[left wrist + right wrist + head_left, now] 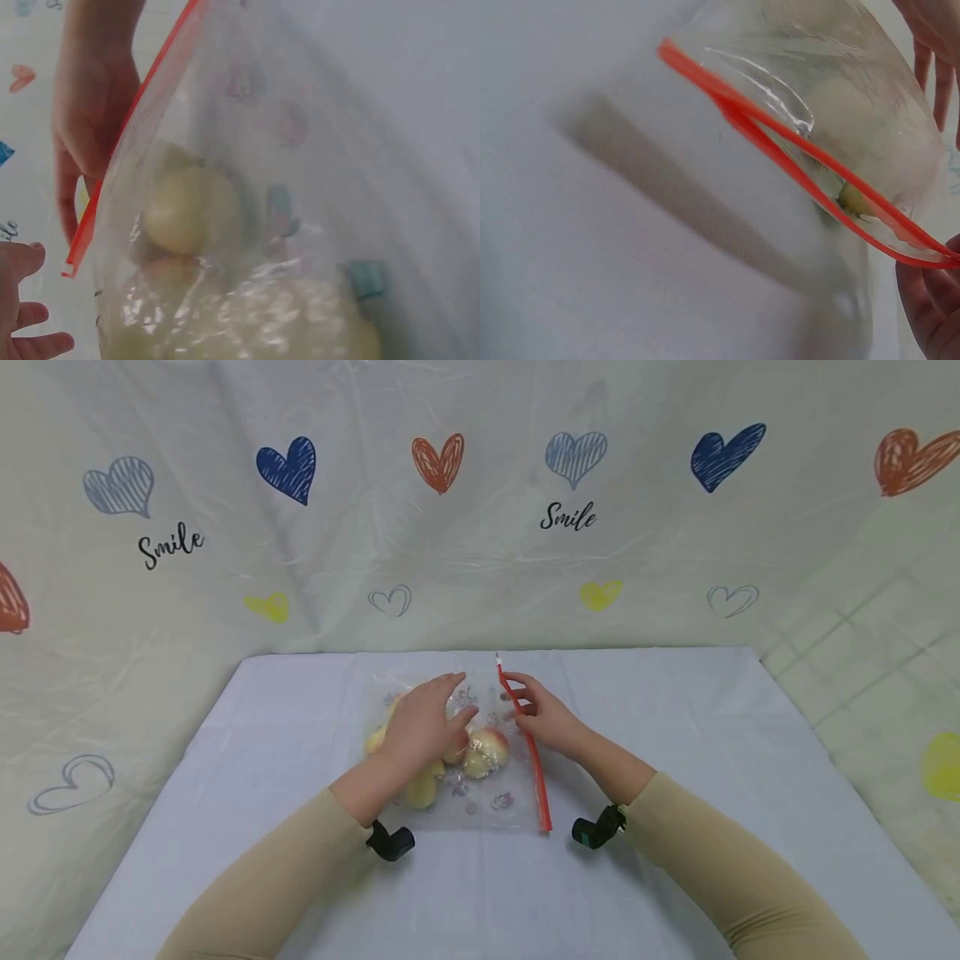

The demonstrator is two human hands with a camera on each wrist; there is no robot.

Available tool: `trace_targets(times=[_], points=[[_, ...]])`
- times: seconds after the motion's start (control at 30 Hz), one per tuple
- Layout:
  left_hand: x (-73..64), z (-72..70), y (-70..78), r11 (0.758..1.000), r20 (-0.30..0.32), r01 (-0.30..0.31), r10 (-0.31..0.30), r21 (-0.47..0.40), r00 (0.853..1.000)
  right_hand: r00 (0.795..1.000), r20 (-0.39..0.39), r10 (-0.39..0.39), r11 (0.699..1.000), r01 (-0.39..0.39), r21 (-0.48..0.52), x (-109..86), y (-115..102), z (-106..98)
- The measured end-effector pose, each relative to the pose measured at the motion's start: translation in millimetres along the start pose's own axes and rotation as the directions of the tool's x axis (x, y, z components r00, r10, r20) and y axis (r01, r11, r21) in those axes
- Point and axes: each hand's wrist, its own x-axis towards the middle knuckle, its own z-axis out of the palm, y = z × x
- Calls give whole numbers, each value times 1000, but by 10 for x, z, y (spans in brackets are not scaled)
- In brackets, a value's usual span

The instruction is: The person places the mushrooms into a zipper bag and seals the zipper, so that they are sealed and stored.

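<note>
A clear zip bag point(480, 810) with a red zip edge point(537, 777) lies on the table, holding several yellow and pinkish rounded pieces point(487, 750) that look like fruit. My left hand point(422, 720) is over the bag's left part, fingers extended, covering some of the contents. In the left wrist view its fingers point(37, 341) show beside the bag and apart from the zip. My right hand point(551, 718) pinches the red edge near its far end. The right wrist view shows the two red strips point(780, 154) parted along the middle, with right fingers point(922, 307) at one end.
A white cloth covers the table point(675, 735). Behind it hangs a pale backdrop point(495, 560) printed with hearts and "Smile" lettering. Small dark wrist cameras point(392, 842) sit below each sleeve, close to the table's surface.
</note>
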Motion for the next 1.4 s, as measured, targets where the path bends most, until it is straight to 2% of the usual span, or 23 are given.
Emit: trace_targets(times=[0.27, 0.43, 0.57, 0.73, 0.83, 0.97, 1.27, 1.4], points=[[278, -95, -26, 993, 12, 18, -17, -121, 1000, 998, 33, -47, 998, 46, 42, -4, -26, -25], [439, -158, 3, 984, 45, 15, -7, -178, 999, 998, 40, -50, 997, 47, 53, -6, -45, -36], [563, -181, 24, 981, 91, -12, 31, -195, 995, 995, 59, -76, 996, 72, 60, -9, -63, -48], [683, -177, 51, 968, 142, -74, 110, -239, 984, 989, 79, -125, 990, 118, 81, -10, -78, -61], [729, -159, 52, 959, 173, -82, 132, -271, 976, 987, 88, -137, 987, 128, 100, -7, -79, -63], [757, -132, 33, 955, 188, -61, 120, -292, 975, 986, 94, -139, 985, 127, 118, 2, -65, -63], [759, -114, -12, 937, 114, -28, 72, -347, 991, 992, 55, -114, 986, 106, 128, -11, -46, -64], [769, -99, -41, 935, 102, -25, 65, -352, 993, 992, 11, -123, 990, 122, 73, -2, -44, -78]])
